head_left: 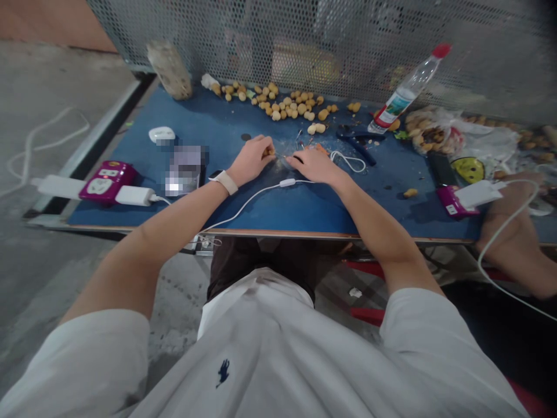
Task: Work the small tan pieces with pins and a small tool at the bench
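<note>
On the blue table [243, 204], my left hand [253, 159] rests with its fingers curled around a small tan gourd [270, 150]. Close to its right, my right hand [316, 165] is closed, its fingertips pinched on something thin and too small to make out. Pale dust and shavings lie between the hands. A white cable [287, 183] with an inline switch runs just in front of them. Behind my right hand are a coiled white cord [350, 161] and dark blue pliers [359, 143]. Many small tan gourds [286, 107] lie along the back.
A bottle with a red cap [402, 96] and plastic bags [491, 139] stand at the right. Purple power strips [108, 181] sit on both sides. A phone [187, 168] and white case [162, 135] lie left. Another person's arm [513, 232] reaches in at far right.
</note>
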Action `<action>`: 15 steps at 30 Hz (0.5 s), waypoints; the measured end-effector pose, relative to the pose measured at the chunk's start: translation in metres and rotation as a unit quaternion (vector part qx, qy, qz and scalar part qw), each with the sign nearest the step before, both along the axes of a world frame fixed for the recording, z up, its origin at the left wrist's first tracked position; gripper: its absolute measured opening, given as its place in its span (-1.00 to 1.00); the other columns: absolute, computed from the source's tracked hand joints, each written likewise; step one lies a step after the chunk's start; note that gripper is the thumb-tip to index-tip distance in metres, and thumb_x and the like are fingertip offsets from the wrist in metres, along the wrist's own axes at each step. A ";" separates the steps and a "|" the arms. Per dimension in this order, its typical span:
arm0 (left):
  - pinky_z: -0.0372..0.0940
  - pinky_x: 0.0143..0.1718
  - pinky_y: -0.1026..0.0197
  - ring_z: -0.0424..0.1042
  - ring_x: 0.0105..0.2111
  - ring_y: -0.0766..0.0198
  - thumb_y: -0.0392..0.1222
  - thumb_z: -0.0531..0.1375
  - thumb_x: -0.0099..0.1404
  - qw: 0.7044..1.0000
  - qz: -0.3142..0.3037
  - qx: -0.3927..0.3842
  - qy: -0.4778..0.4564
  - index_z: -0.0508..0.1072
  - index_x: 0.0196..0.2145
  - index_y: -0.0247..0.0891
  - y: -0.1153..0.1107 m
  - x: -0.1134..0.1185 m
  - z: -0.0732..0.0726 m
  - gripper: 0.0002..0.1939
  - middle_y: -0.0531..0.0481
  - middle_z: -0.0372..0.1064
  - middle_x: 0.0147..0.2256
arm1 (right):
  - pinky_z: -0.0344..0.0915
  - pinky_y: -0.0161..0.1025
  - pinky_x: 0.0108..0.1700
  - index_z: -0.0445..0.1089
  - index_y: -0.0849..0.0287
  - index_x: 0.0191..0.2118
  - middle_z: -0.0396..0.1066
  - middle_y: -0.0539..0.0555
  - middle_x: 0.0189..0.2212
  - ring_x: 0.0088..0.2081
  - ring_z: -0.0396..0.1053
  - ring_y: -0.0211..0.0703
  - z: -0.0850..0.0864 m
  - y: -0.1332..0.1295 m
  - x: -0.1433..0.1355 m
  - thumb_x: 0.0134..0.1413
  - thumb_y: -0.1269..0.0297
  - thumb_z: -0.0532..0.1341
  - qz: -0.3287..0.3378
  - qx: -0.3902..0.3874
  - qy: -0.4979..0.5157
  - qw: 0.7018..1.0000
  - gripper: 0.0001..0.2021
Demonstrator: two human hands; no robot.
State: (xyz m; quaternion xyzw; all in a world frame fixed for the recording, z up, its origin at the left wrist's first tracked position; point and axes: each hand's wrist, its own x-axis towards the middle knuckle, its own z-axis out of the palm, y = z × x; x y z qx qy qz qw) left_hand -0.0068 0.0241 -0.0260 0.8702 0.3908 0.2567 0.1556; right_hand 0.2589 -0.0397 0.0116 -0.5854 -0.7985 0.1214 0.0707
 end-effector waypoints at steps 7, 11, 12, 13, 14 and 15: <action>0.59 0.38 -0.23 0.64 0.18 -0.18 -0.23 0.36 0.71 1.000 -0.009 -0.002 -0.014 0.66 0.13 -0.17 -0.004 0.001 0.004 -0.88 -0.24 0.64 0.06 | 0.32 0.02 0.01 0.65 0.09 -0.10 0.73 0.27 -0.11 -0.04 0.62 0.21 -0.001 0.001 0.000 0.97 -0.14 0.07 -0.009 0.006 -0.002 1.000 -0.40; 0.54 0.42 -0.22 0.64 0.18 -0.16 -0.29 0.36 0.69 1.000 -0.003 -0.010 -0.003 0.65 0.07 -0.16 -0.004 0.002 0.004 -0.91 -0.25 0.65 0.10 | 0.35 0.02 0.06 0.68 0.10 -0.04 0.77 0.31 0.00 0.06 0.66 0.26 -0.002 0.002 0.000 0.95 -0.12 0.11 -0.001 0.016 -0.006 1.000 -0.45; 0.53 0.43 -0.22 0.64 0.19 -0.16 -0.30 0.36 0.68 1.000 -0.004 -0.012 0.001 0.65 0.06 -0.16 -0.004 0.002 0.003 -0.91 -0.25 0.65 0.11 | 0.36 0.03 0.08 0.69 0.10 -0.03 0.78 0.31 0.01 0.07 0.66 0.26 -0.003 0.002 0.000 0.95 -0.13 0.11 0.002 0.014 -0.005 1.000 -0.45; 0.53 0.44 -0.21 0.65 0.20 -0.15 -0.31 0.36 0.68 1.000 -0.007 -0.012 0.002 0.65 0.05 -0.16 -0.003 0.002 0.002 -0.91 -0.25 0.65 0.12 | 0.37 0.03 0.08 0.69 0.10 -0.03 0.78 0.31 0.01 0.07 0.66 0.26 -0.002 0.002 0.001 0.95 -0.13 0.11 0.002 0.011 -0.004 1.000 -0.44; 0.52 0.45 -0.21 0.65 0.21 -0.15 -0.32 0.35 0.68 1.000 -0.010 -0.011 0.002 0.65 0.05 -0.15 -0.002 0.002 0.001 -0.90 -0.25 0.65 0.13 | 0.37 0.03 0.09 0.69 0.10 -0.03 0.78 0.31 0.00 0.07 0.66 0.26 -0.002 0.002 0.001 0.95 -0.14 0.11 0.002 0.008 -0.002 1.000 -0.44; 0.52 0.46 -0.21 0.65 0.22 -0.16 -0.33 0.34 0.69 1.000 -0.014 -0.009 0.001 0.66 0.05 -0.15 -0.001 0.002 0.000 -0.89 -0.25 0.66 0.14 | 0.38 0.03 0.08 0.68 0.10 -0.05 0.77 0.31 -0.01 0.05 0.65 0.26 -0.001 0.001 0.001 0.95 -0.14 0.10 0.000 0.006 -0.001 1.000 -0.43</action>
